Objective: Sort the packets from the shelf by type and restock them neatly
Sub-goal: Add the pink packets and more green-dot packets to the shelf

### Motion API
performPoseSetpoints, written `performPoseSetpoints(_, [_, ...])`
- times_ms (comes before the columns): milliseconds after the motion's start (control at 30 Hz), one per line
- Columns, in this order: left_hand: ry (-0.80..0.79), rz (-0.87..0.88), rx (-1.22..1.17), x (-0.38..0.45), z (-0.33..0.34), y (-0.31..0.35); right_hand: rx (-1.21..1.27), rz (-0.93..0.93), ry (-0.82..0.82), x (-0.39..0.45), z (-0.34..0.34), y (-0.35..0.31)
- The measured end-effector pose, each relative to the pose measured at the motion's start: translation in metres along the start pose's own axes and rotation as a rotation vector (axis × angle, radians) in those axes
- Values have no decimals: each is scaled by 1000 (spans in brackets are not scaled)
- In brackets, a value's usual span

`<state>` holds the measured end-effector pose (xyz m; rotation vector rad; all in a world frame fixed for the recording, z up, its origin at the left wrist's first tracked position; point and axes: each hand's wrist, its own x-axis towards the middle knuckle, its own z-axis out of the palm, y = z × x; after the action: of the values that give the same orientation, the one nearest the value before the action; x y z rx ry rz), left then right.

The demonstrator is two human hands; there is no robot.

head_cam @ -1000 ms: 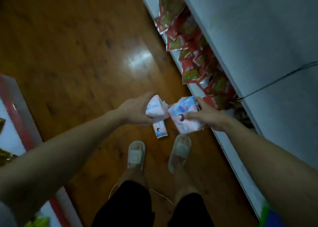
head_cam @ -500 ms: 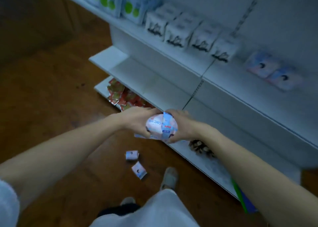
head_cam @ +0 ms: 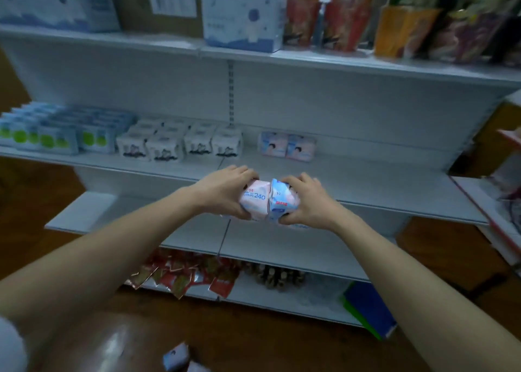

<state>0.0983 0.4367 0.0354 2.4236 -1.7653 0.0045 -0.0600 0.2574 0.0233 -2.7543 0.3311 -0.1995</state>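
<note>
Held at mid-height before the white shelf [head_cam: 366, 185]: a bundle of pink and blue packets [head_cam: 267, 204], pressed together between both hands. Left hand [head_cam: 222, 192] curled round the pink side, fingers over the top, thumb beneath. Right hand [head_cam: 306, 199] curled round the blue side likewise. Standing on the shelf behind: two matching packets [head_cam: 287, 147], side by side, just right of a row of white packs [head_cam: 180, 143]. Lying on the wooden floor [head_cam: 253, 340] at the lower edge: one small packet [head_cam: 175, 358]. Heaped on the bottom shelf: red sachets [head_cam: 183, 275].
</note>
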Motion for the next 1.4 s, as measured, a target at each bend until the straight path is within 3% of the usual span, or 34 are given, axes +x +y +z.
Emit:
performPoseSetpoints(267, [101, -16, -217, 86, 6, 108, 140, 159, 172, -75, -74, 118])
performPoseSetpoints(400, [171, -15, -267, 114, 19, 158, 78, 155, 159, -104, -99, 170])
performPoseSetpoints(600, [147, -57, -250, 146, 41, 186, 6, 217, 109, -106, -112, 223])
performPoseSetpoints(933, [102, -125, -135, 239, 60, 142, 138, 256, 105, -32, -100, 282])
performPoseSetpoints(1400, [-82, -134, -341, 341, 107, -15, 182, 281, 95, 177, -53, 330])
